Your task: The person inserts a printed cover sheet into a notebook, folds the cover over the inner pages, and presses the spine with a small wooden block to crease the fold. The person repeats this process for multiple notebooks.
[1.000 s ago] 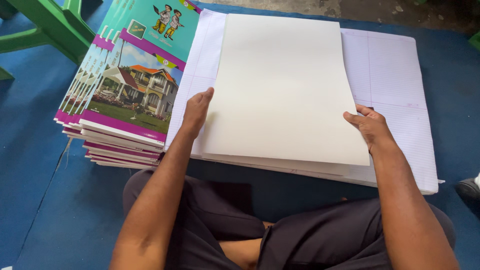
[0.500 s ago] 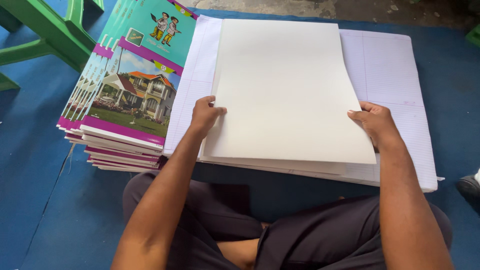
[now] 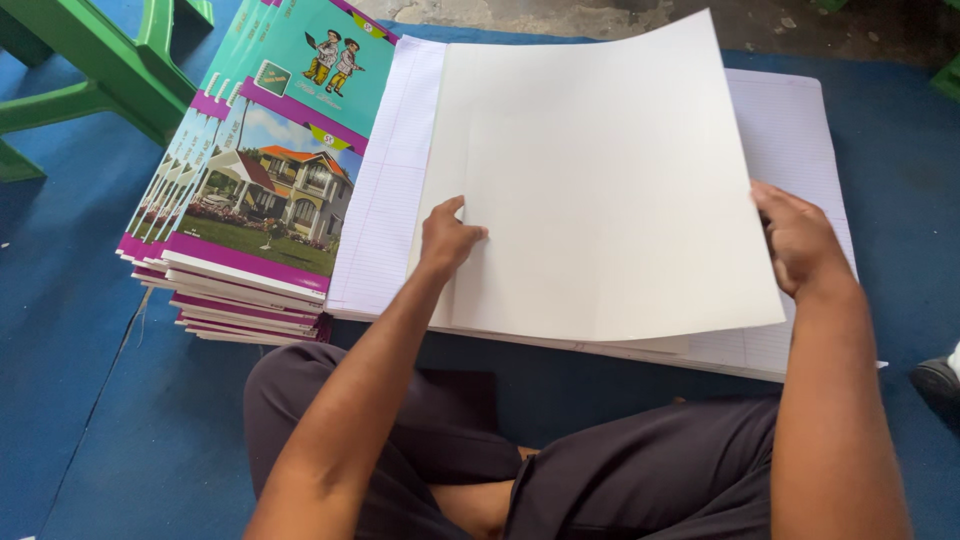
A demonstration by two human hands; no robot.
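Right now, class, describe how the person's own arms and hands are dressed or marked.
Both forearms are bare, with no sleeves in view. The left hand and right hand wear no gloves, and no rings, watch or bracelets show. Dark trousers cover the crossed legs below.

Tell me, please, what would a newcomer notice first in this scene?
First, the big blank white sheet at centre, with the left hand on its left part and the right hand at its right edge, over ruled paper. Then the fanned stack of colourful exercise books to the left, on the blue floor.
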